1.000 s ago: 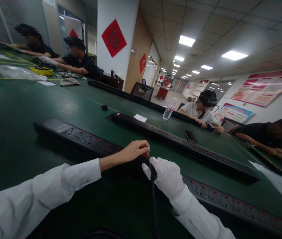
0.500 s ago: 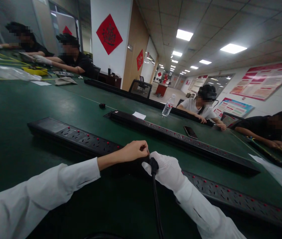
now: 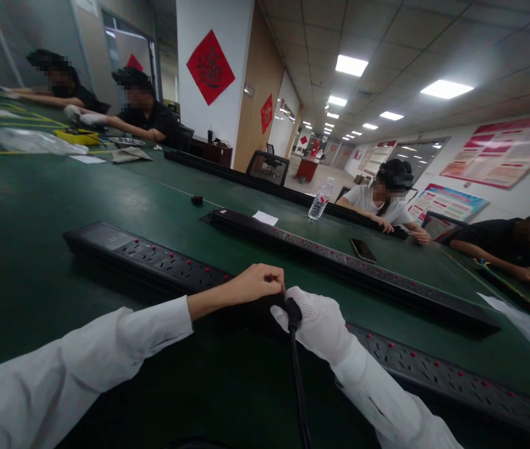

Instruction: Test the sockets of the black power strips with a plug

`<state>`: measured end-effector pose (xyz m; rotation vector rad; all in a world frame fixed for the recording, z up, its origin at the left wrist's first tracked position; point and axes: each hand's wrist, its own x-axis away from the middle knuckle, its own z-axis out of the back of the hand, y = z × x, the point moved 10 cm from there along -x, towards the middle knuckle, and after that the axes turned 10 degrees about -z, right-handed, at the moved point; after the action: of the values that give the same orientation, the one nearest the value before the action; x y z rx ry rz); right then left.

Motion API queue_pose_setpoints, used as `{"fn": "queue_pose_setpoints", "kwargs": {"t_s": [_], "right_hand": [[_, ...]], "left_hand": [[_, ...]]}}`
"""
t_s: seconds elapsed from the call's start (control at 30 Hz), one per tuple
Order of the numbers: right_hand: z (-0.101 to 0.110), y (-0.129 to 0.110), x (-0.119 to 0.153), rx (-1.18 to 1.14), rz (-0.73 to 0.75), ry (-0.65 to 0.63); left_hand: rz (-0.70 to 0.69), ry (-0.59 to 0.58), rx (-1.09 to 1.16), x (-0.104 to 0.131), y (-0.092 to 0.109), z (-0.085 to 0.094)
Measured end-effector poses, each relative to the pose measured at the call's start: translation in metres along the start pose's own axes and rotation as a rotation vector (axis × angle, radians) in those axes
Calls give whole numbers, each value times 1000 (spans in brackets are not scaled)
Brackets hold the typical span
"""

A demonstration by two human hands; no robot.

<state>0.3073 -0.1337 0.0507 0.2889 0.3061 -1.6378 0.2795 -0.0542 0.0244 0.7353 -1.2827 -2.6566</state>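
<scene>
In a white dotted glove, my right hand (image 3: 317,317) is closed around the black plug end of a power cord (image 3: 298,386), whose cable hangs down toward the lower edge of the view. My bare left hand (image 3: 259,282) is closed just left of the plug, its fingertips pinched close to it. What those fingers hold, if anything, is hidden. Both hands are over a long black power strip (image 3: 171,257), with rows of sockets and small red dots, running from the left to the lower right. The hands cover its middle part.
Behind lies a second long power strip (image 3: 340,265). Beyond it are a white paper slip (image 3: 265,217), a water bottle (image 3: 321,198), a phone (image 3: 363,249) and a small black part (image 3: 196,199). Several people sit around the green table (image 3: 22,237). A clear plastic sheet (image 3: 527,327) lies at right.
The whole view has shifted slightly, so things appear a little further right. Both hands keep nearly the same pose at the plug.
</scene>
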Motion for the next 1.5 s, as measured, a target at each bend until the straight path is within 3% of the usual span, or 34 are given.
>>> {"fn": "queue_pose_setpoints", "kwargs": {"t_s": [0.47,0.87,1.5], "right_hand": [[-1,0,-1,23,-8,-11],[-1,0,0,29,-4,8],[-1,0,-1,48,-4,22]], "left_hand": [[7,38,28,0,2,6],[10,78,189,-1,-3,6],[70,115,69,1,-5,12]]}}
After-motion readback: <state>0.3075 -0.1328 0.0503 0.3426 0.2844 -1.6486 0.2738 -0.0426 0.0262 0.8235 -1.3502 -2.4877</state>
